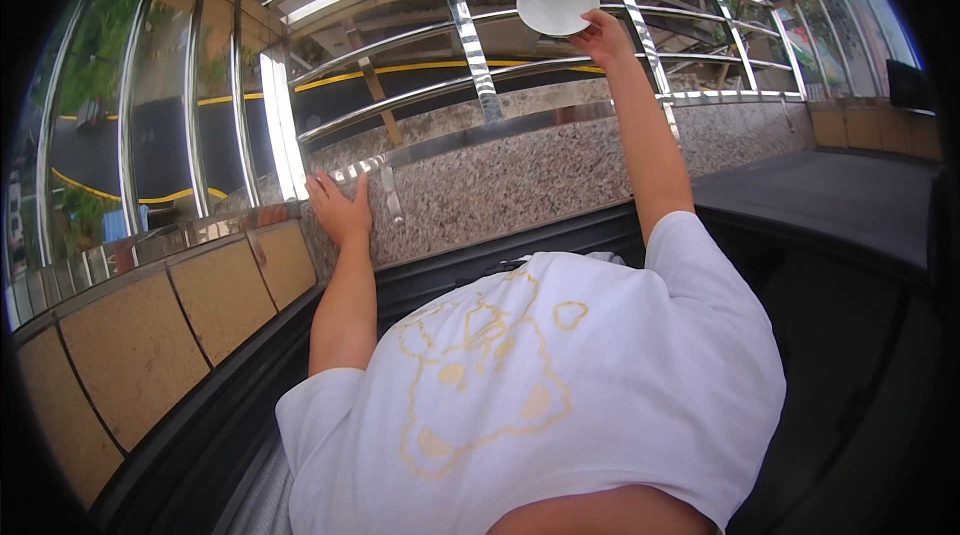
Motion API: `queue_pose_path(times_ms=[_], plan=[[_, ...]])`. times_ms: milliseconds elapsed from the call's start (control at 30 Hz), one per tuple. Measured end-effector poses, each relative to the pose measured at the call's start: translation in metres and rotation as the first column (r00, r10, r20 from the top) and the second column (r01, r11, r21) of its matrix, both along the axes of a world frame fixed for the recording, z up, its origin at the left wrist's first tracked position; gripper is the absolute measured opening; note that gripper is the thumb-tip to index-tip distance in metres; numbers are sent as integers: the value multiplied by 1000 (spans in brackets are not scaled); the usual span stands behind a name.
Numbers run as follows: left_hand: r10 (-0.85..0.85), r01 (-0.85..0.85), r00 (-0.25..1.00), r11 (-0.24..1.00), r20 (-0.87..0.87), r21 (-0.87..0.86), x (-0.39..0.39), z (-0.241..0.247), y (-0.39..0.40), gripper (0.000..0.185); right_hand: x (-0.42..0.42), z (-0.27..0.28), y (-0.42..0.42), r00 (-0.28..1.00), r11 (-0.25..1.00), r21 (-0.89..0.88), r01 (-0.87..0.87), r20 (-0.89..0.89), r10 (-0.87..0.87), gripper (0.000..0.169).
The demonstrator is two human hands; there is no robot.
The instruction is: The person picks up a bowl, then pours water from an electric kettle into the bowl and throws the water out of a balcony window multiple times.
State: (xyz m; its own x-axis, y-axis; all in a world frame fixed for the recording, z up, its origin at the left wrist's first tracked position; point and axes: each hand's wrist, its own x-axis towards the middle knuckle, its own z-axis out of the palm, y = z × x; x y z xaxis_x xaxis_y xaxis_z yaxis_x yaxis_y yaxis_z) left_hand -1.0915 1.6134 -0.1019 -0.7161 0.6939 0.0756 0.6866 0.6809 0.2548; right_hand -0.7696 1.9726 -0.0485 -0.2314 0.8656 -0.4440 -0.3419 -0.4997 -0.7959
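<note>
My right hand (603,40) is stretched out at the top right of centre, its fingers closed on the edge of a round white plate or shallow dish (558,4). The plate is held up in front of the metal bars of a window cage. My left hand (339,209) lies with fingers spread on the corner of the speckled stone sill (495,182), beside a shiny metal post (281,126), and holds nothing. The underside of the right hand's grip is partly hidden.
Polished metal bars (390,112) enclose the front and left sides. Tan tiles (225,291) line the low wall at left, above a black window frame (517,239). A dark flat surface (817,197) lies at right. Beyond the bars, far below, runs a road (420,89) with yellow lines.
</note>
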Motion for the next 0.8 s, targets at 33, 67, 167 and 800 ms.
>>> queue_pose_path(times_ms=[33, 67, 167, 800], plan=[[-2, 2, 1000, 1000, -3, 5, -1, 0, 0, 77, 2, 0, 2, 1000, 1000, -4, -9, 5, 9, 33], [-4, 4, 1000, 1000, -7, 10, -2, 1, 1, 77, 3, 0, 4, 1000, 1000, -9, -18, 9, 18, 32], [8, -8, 1000, 1000, -7, -1, -3, 4, -4, 76, 8, -13, 6, 1000, 1000, -9, 3, 20, -3, 30], [-19, 19, 1000, 1000, 3, -14, -7, -3, 0, 69, 33, -61, 34, 996, 991, 101, -86, 34, 83, 29]])
